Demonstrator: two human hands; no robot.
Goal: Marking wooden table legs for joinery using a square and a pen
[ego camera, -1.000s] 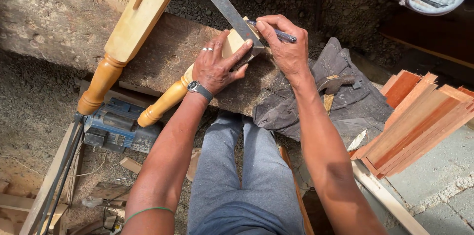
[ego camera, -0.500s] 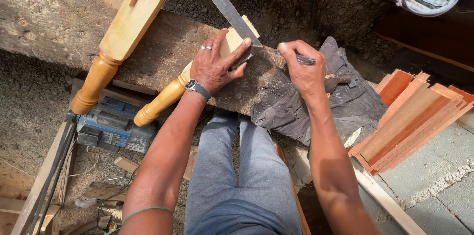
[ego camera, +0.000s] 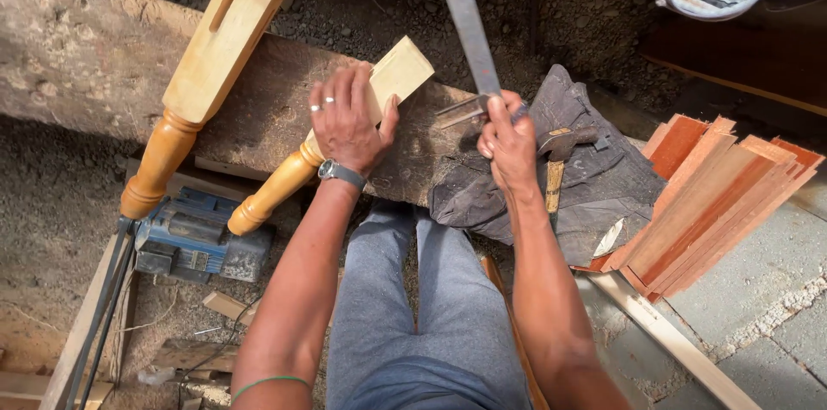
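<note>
Beneath everything lies the long, weathered timber beam (ego camera: pixel 95 57) that serves as your counter, running from the upper left across to the middle. Across it rests a pale turned wooden leg with a slot (ego camera: pixel 202 65), lying at a slant with its orange rounded end hanging over the near edge. To your right, a stack of reddish wood strips (ego camera: pixel 715 203) fans out on the ground, and a dark cloth bag (ego camera: pixel 594 177) sits between the stack and the beam, with a hammer (ego camera: pixel 560 147) lying on it. Below the beam on your left is a blue power tool (ego camera: pixel 194 238).

The second turned leg (ego camera: pixel 379 87) lies on the beam beside the first, its square pale end pointing up and away. Your left hand (ego camera: pixel 345 121) is laid over its middle, fingers closed down around it and thumb on the right side.

Your right hand (ego camera: pixel 508 143) is just right of that leg, over the beam's end, fingers curled shut around the stock of a metal square (ego camera: pixel 465 18), whose long blade rises toward the top edge, clear of the leg.
</note>
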